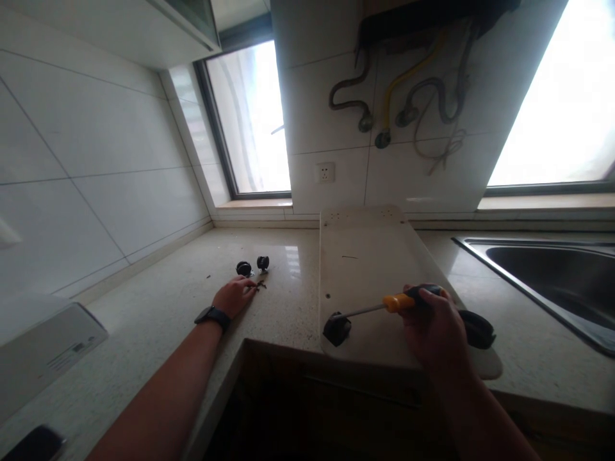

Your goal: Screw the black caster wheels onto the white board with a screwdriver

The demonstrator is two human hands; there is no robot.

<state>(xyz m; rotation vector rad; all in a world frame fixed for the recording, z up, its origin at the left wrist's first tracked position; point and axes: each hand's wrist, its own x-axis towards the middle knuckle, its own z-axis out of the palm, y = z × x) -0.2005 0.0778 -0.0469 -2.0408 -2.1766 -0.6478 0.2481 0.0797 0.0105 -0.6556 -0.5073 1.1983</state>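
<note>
My right hand (435,320) is wrapped round a screwdriver (401,302) with a yellow and black handle. The screwdriver's shaft points left, and its tip is at a black caster wheel (337,329) on the near left corner of a pale board (372,269). Another black caster (476,329) is at the near right corner, partly behind my right hand. On the counter, my left hand (235,294) has its fingers drawn together at a few small dark screws (261,284); what is between the fingertips is too small to make out. Just beyond it lie two loose casters (243,268).
The board rests on a speckled stone countertop (288,307) with a cut-out at the front. A steel sink (552,269) is at the right. A white box (52,352) and a dark object (36,443) lie at the left. Pipes (387,96) hang on the wall.
</note>
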